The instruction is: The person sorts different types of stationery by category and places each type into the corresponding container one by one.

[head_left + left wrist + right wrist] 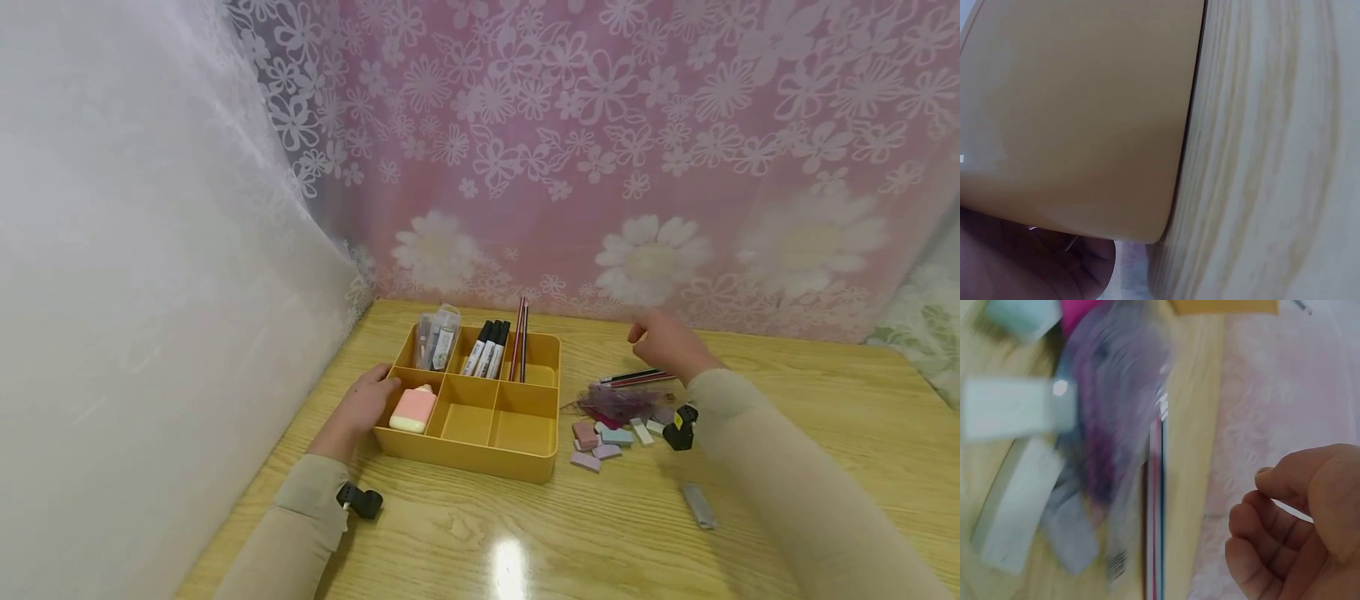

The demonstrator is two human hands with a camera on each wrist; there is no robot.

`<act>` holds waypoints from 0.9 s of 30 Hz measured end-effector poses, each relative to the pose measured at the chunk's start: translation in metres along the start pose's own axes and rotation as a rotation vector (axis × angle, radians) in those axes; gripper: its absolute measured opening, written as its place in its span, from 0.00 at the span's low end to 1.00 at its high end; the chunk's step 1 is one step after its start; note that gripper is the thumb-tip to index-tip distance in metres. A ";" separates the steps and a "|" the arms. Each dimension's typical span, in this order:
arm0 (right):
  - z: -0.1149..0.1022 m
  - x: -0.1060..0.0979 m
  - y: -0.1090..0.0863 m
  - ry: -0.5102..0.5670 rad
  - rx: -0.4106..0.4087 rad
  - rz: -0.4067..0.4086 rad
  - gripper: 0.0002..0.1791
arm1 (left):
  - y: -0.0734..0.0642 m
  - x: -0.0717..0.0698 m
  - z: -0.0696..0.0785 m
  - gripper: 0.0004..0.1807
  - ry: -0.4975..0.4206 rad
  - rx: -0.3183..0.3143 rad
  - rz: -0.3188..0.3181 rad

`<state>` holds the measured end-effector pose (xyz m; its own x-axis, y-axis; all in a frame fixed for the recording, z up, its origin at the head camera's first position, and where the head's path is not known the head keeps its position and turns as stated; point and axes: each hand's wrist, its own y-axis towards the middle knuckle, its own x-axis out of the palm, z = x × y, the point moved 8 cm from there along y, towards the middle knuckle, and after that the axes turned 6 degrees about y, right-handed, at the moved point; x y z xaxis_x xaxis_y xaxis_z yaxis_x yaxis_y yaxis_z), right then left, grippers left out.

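A yellow desk organizer (468, 459) with several compartments stands on the table. My left hand (365, 398) grips its left wall at the rim; in the left wrist view the fingers curl beside the organizer's side. A pink-and-cream bottle (414, 408) lies in the front left compartment. Behind it are clear plastic cases (438, 340), black-capped markers (487, 350) and two pencils (520, 342). My right hand (670, 346) hovers above the table's back part, near more pencils (637, 378). In the right wrist view its fingers are loosely curled, with nothing between thumb and fingers.
Right of the organizer lie crumpled purple clear wrappers (618, 403) and several erasers (617, 437) in pink, blue, lilac and white. A grey wrapped piece (699, 506) lies nearer the front. A pink flowered curtain (525, 167) hangs behind the table, and white cloth (150, 250) hangs at left.
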<state>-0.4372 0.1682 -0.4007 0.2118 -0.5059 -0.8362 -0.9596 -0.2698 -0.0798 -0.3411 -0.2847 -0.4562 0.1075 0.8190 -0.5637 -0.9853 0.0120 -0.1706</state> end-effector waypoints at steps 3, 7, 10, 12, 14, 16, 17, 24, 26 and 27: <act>0.011 0.003 -0.002 -0.087 -0.010 -0.015 0.15 | 0.000 -0.001 0.000 0.28 0.012 0.005 0.002; 0.024 0.013 -0.003 -0.156 -0.001 -0.076 0.12 | -0.001 -0.001 0.000 0.28 0.017 0.007 0.004; 0.031 0.021 -0.001 -0.167 0.021 -0.124 0.11 | 0.000 -0.001 0.000 0.28 0.014 0.013 0.008; 0.035 0.026 0.000 -0.172 0.031 -0.136 0.11 | 0.000 0.000 -0.001 0.27 0.006 0.011 0.009; 0.038 0.030 0.002 -0.176 0.034 -0.144 0.10 | -0.001 0.001 -0.001 0.27 0.003 0.011 0.008; 0.042 0.035 0.002 -0.170 0.037 -0.148 0.08 | -0.001 0.003 -0.002 0.27 -0.002 0.003 0.004; 0.044 0.037 0.003 -0.165 0.036 -0.152 0.07 | -0.001 0.004 -0.003 0.28 -0.003 0.001 0.002; 0.060 0.045 0.012 -0.149 0.032 -0.164 0.01 | -0.001 0.000 0.000 0.27 -0.004 0.022 0.020; 0.063 0.046 0.014 -0.163 0.026 -0.176 0.02 | 0.000 -0.001 0.000 0.27 0.000 0.023 0.019; 0.063 0.046 0.015 -0.169 0.025 -0.182 0.02 | 0.000 -0.001 0.000 0.27 0.002 0.023 0.017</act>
<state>-0.4535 0.1927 -0.4749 0.3498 -0.3060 -0.8854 -0.9131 -0.3227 -0.2492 -0.3413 -0.2851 -0.4558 0.0910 0.8181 -0.5679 -0.9897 0.0111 -0.1426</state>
